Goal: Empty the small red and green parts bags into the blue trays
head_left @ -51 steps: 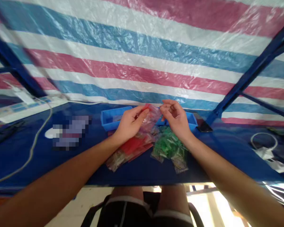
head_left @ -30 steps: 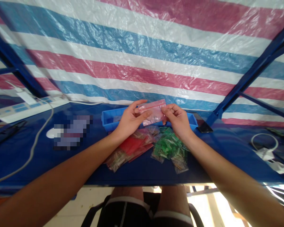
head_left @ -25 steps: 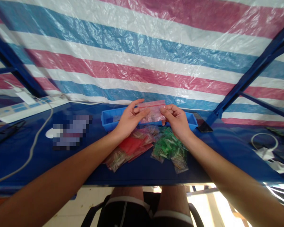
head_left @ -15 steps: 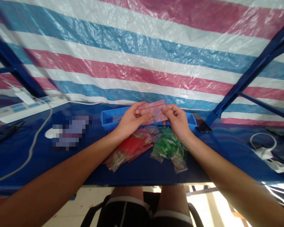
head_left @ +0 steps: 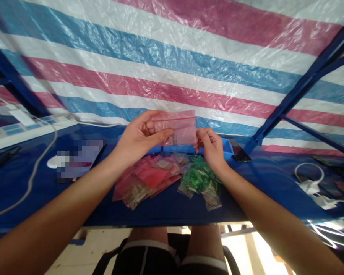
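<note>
My left hand [head_left: 143, 133] pinches a pink zip-lock bag [head_left: 185, 128] by its left side, thumb across the front. The bag is held up with its red seal line along the top. A small thin object, its kind too fine to tell, shows through the plastic beside the thumb tip. Close by the bag's lower right edge is my right hand [head_left: 210, 147], fingers closed together; what they pinch, if anything, is hidden. Below lie a heap of pink bags [head_left: 153, 173] with small metal pieces in them and a heap of green bags [head_left: 199, 173].
Behind the hands stands a blue plastic bin [head_left: 227, 149], partly covered. A black phone [head_left: 242, 152] lies to its right. On the left are a power strip [head_left: 31, 128], a cable and a white round object [head_left: 55, 162]. A white charger cable [head_left: 309, 172] lies right.
My left hand has lifted the pink bag slightly and turned it flatter to the view. My right fingers have moved from the bag's upper face to beside its lower right edge.
</note>
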Available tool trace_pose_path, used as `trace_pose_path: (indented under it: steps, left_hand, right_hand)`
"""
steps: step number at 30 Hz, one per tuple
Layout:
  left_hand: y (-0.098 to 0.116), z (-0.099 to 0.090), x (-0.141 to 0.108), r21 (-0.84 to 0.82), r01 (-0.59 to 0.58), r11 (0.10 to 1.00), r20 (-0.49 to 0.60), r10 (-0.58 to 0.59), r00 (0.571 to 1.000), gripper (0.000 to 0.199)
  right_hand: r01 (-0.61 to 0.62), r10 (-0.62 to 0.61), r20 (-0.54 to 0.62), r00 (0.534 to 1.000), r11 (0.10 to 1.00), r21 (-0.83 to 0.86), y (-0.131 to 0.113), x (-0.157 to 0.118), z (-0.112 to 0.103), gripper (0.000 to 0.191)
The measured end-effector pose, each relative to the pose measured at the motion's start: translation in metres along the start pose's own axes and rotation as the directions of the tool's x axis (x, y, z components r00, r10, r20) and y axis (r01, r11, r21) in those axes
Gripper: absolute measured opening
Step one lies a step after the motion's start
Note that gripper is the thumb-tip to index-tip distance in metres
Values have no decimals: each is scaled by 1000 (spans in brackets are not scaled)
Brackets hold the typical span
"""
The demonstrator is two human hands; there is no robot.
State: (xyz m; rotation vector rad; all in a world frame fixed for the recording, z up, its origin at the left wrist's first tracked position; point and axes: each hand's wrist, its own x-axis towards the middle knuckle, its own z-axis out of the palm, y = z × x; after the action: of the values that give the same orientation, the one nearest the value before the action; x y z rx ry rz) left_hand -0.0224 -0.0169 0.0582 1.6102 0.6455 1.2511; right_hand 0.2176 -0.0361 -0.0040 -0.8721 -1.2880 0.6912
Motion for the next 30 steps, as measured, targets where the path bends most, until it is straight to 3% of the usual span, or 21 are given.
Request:
trace_pose_path:
  steps: [3,7,12,15,19,22,25,30]
  left_hand:
    - [15,-26,-8,71,19,997,-76,-13,997,63]
    - [15,-60,-17,95,53,994,-147,-39,988,58]
    - [3,-75,-15,163,90,983,-178,-61,982,71]
    - [-7,-68,-4,168,97,981,-153,-72,986,86]
    - [-26,-46,24,253,90,963,-81,-71,994,84]
    - [-46,-26,51,355,17,935,21,-26,999,82]
    - [-66,-8,74,537,-86,839,82,50,995,90]
    - [-83,7,83,715,-196,671,270,-6,963,80]
  right_hand:
    - [-16,17,17,1000,1000,-24,2,-1,1,46]
    - [17,-15,42,999,998,-54,1,-2,1,43]
    - [80,-74,59,996,991,-108,4,-5,3,34]
    - [89,-78,64,995,979,-181,6,-5,2,35]
    - [128,-118,54,992,956,-262,4,-4,-1,35]
    - [151,-150,23,988,949,-277,2,-1,-4,34]
    - [153,-161,-9,987,950,-273,2,3,-9,33]
    - [146,-164,-40,986,947,-285,3,7,-12,35]
